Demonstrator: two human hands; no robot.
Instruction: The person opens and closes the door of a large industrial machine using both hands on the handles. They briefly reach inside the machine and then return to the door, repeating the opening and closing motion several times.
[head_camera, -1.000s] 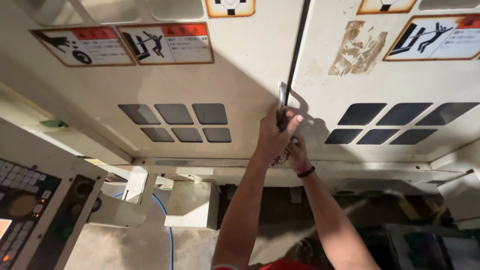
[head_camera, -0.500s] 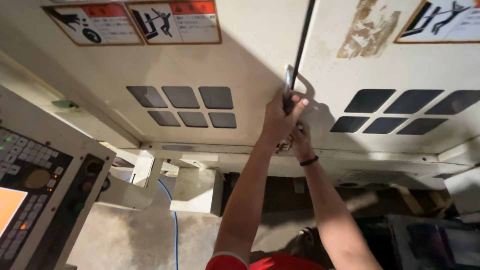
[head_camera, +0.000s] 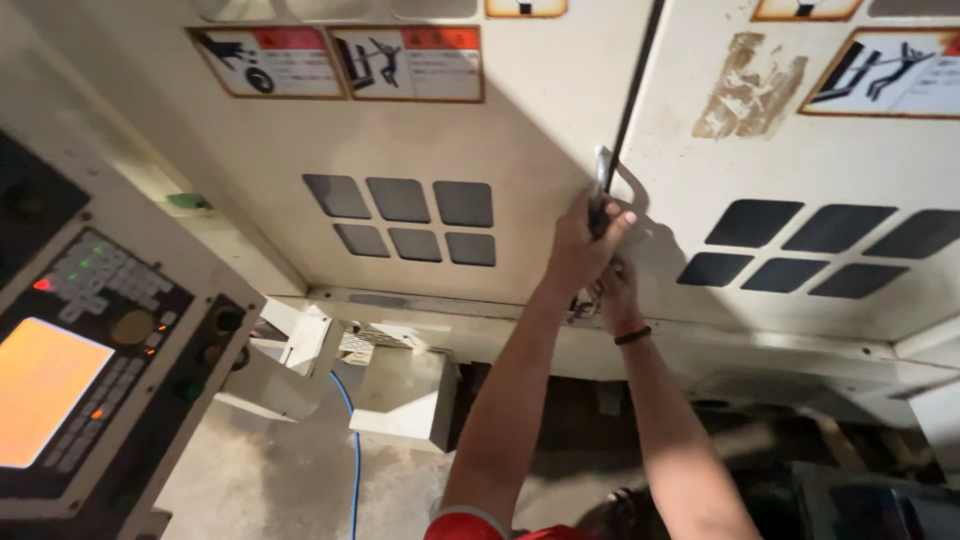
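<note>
A metal door handle (head_camera: 604, 168) sits on the edge of a cream machine door (head_camera: 520, 140), beside the dark gap between two doors. My left hand (head_camera: 582, 245) is raised and closed around the handle's middle. Just below it, my right hand (head_camera: 614, 290), with a black band at the wrist, curls around the handle's lower end and is partly hidden by the left hand. Both arms reach up from the bottom of the view.
The second cream door (head_camera: 800, 170) is to the right. Both doors carry dark vent slots (head_camera: 412, 218) and warning stickers (head_camera: 340, 62). A control panel with an orange screen (head_camera: 45, 388) juts out at the left. A blue cable (head_camera: 353, 440) and white brackets (head_camera: 400, 395) lie below.
Both hands have stayed on the handle. The view has shifted, so the control panel at the left shows more and the doors look closer.
</note>
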